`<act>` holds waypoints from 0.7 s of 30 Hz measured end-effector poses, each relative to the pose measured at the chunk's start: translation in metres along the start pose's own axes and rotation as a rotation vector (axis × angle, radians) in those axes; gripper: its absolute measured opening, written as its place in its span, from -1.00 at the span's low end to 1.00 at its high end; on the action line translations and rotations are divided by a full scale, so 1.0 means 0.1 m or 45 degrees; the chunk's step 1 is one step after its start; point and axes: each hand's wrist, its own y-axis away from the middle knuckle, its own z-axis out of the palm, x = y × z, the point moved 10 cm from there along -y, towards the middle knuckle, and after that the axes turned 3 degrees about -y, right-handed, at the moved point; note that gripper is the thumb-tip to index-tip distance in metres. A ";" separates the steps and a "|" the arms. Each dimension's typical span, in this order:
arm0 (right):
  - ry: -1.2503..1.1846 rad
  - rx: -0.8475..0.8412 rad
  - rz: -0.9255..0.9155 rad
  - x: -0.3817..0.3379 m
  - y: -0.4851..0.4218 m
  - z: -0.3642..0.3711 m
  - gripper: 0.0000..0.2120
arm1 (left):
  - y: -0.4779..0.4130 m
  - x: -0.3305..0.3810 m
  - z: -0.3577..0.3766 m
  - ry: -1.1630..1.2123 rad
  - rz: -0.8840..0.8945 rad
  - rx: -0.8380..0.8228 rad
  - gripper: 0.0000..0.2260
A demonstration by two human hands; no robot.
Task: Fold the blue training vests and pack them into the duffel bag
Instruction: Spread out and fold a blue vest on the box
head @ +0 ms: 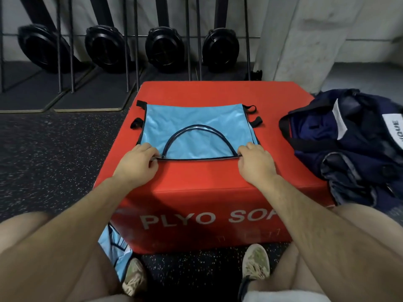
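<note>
Fingers [153, 160] of the left hand [136, 163] and the right hand [256, 163] are pinching the near edge of the vest, one hand at each near corner. The red box [196, 184] is serving as the work surface. The duffel bag [349, 144] is lying slumped at its right edge. The vest [196, 120] is lying flat on the box top. A second vest [113, 247] is lying crumpled on the floor. Judgement: folding is starting, and this vest is not yet packed. The next move is calling for an even lift, carrying the near edge over to the far edge.

duffel bag [349, 144] cut off at right edge; box lettering [185, 218] partly behind right forearm [316, 225]
</note>
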 end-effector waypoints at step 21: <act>0.220 -0.371 0.291 -0.09 0.21 -0.27 -0.95 | 0.11 0.10 -0.05 -0.001 -0.241 -0.230 -0.66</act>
